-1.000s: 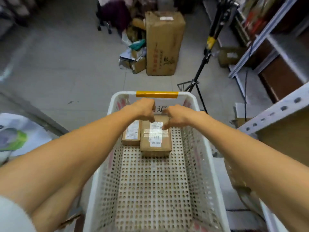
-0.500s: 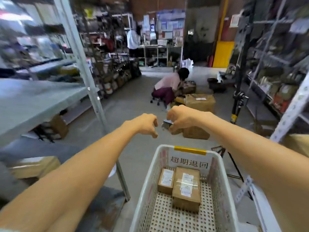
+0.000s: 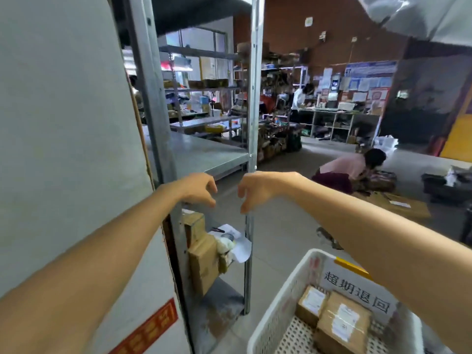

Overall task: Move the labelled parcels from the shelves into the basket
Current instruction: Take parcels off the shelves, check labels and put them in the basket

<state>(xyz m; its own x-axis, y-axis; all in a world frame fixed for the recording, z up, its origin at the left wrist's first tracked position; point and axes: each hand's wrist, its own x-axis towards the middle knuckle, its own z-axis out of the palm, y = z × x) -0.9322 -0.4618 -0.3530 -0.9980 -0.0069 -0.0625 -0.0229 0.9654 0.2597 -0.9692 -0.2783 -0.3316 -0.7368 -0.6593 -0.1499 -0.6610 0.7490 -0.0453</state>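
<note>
Left hand (image 3: 198, 189) and right hand (image 3: 258, 190) are both up in front of the rack post (image 3: 251, 123); near each other, not touching; fingers slack, loosely curled, nothing in either. Basket (image 3: 275, 290) lower right, white, perforated; two labelled parcels at its far end: small parcel (image 3: 311, 304) just left of big parcel (image 3: 343, 325), touching. Lower shelf (image 3: 222, 300) below the hands holds brown boxes (image 3: 204, 264), white paper (image 3: 237, 244) beside them; can't tell if those boxes are labelled. Person (image 3: 352, 172) crouches on the floor, well behind.
</note>
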